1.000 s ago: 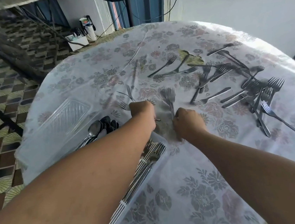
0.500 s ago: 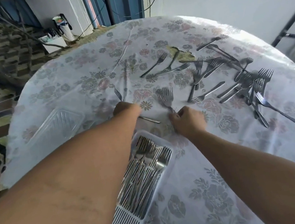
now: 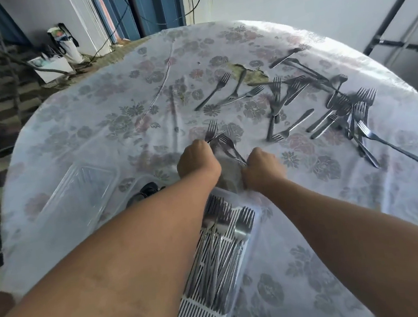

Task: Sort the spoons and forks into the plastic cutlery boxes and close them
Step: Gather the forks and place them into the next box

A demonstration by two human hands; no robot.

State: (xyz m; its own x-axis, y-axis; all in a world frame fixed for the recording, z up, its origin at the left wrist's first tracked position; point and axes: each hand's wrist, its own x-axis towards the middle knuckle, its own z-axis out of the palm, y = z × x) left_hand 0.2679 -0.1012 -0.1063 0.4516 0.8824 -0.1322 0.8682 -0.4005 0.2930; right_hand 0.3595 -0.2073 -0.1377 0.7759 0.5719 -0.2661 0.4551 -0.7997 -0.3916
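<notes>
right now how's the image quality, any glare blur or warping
Head view: strong wide-angle warping bends the table edge; daylight glare washes out the far-right tablecloth rim; the left hand, right hand and forks look slightly soft; the clear lid is hard to make out.

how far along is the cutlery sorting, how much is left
Done: many steel forks lie in the clear plastic slotted box. In hand: both hands, left hand and right hand, gather a few forks. Left: the scattered forks across the floral tablecloth; boxes remain open.

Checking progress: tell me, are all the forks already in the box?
No, many loose forks lie on the tablecloth beyond the box.
</notes>
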